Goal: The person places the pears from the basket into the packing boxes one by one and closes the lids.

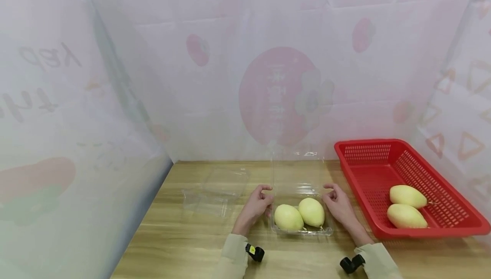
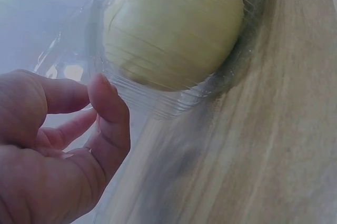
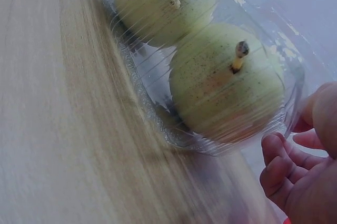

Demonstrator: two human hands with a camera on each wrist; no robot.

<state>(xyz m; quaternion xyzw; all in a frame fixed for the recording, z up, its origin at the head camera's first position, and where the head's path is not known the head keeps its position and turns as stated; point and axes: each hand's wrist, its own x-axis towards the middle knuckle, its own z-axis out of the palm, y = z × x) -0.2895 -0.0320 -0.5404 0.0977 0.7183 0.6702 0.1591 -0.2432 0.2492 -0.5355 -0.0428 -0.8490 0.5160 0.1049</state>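
A clear plastic clamshell box (image 1: 276,231) sits on the table with its lid (image 1: 297,172) raised at the back. Two pale yellow pears lie side by side in it, the left pear (image 1: 289,218) and the right pear (image 1: 311,212). My left hand (image 1: 256,206) pinches the box's left edge between thumb and forefinger. On the opposite side, my right hand (image 1: 339,206) holds the right edge with curled fingers. In the right wrist view a dark-tipped stem (image 3: 239,56) shows on the nearer pear through the ribbed plastic.
A red slotted basket (image 1: 364,181) stands at the right, holding two more pears (image 1: 407,216). Left of the box lie further clear plastic containers (image 1: 209,202) on the wooden table (image 1: 172,236). Pale printed curtains (image 1: 215,91) hang at the back and sides.
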